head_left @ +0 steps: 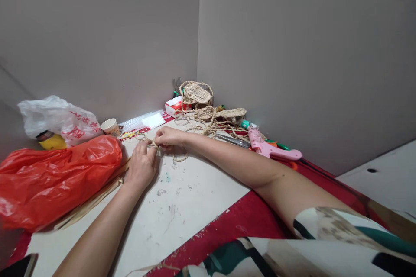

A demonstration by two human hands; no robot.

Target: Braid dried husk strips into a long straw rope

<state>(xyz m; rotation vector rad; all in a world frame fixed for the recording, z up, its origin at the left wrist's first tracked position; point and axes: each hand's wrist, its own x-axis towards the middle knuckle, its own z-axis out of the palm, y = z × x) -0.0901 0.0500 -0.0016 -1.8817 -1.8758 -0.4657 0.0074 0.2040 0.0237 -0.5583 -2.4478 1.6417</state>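
Observation:
My right hand [170, 137] is closed in a pinch on a twisted straw cord [180, 159]. Right against it, my left hand [143, 164] has its fingers bent over the same cord, pressing it near the white board [182, 194]. A small tangle of the cord shows between the fingertips, and a loose loop curves out below my right wrist. The exact grip of both hands is partly hidden. Behind them lie coils of more straw cord [204, 114] with flat woven straw pieces [196, 93].
A red plastic bag [65, 173] lies at left over dry straw strips [94, 201]. Behind it are a white plastic bag [58, 117] and a paper cup [110, 127]. Clear glue sticks [134, 122] and a red-white box [177, 106] stand farther back. A pink glue gun [269, 147] is at right.

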